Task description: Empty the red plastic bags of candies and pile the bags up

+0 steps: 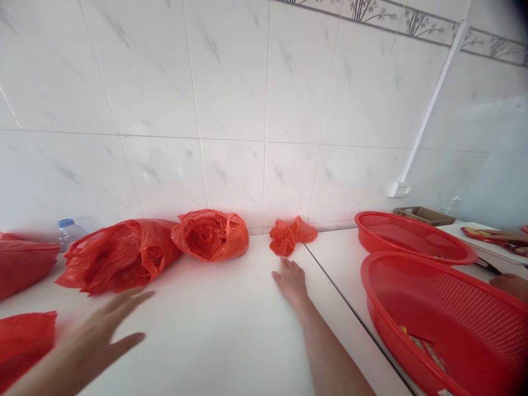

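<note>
My left hand [97, 335] hovers open. My right hand [292, 281], also open, is beside a crumpled red plastic bag [282, 240], perhaps kept near the white-tiled wall [231, 99] for space.

Left hand [99, 335] slightly blurred, front basket [466, 319] cut off, items [429, 352] inside unclear

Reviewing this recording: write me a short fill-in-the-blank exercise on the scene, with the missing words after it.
1. The bottle near the wall has a ____ cap.
2. The hand nearest the small crumpled plastic is the person's ____ one.
3. The nearer perforated basket and the one behind it are both coloured ____.
4. Behind the bags, the wall is covered with ____.

Missing words: blue; right; red; tiles
</note>
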